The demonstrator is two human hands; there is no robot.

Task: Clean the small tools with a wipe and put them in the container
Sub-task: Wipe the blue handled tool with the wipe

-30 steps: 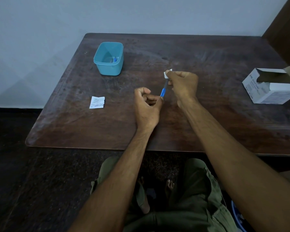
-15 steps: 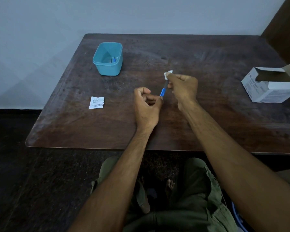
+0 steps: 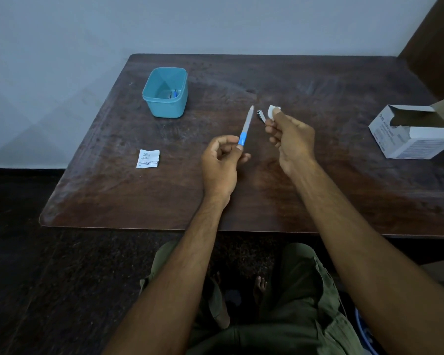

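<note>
A: What takes up most of the view?

B: The dark wooden table (image 3: 318,190). Its near edge runs just above the person's lap, its left corner is rounded, and its far edge meets the wall. The middle of the top is largely bare.

A: And around the teal container (image 3: 166,93)?

B: The container stands near the far left corner, open, with something small and blue inside. Far to its right, at the table's right edge, sits a white cardboard box (image 3: 412,133) with its flap up. Nearer the person than the container lies a torn white wipe packet (image 3: 147,158).

A: The hands?

B: Both are right of the container and nearer the person, apart from each other. The left hand (image 3: 222,162) is loosely curled, pinching the blue handle of 1 nail file (image 3: 246,126), tip angled away. The right hand (image 3: 291,138) is closed around a white wipe (image 3: 271,111) at its fingertips.

A: Anything smaller?

B: A metal nail clipper (image 3: 260,115) lies on the table between the file's tip and the wipe.
</note>
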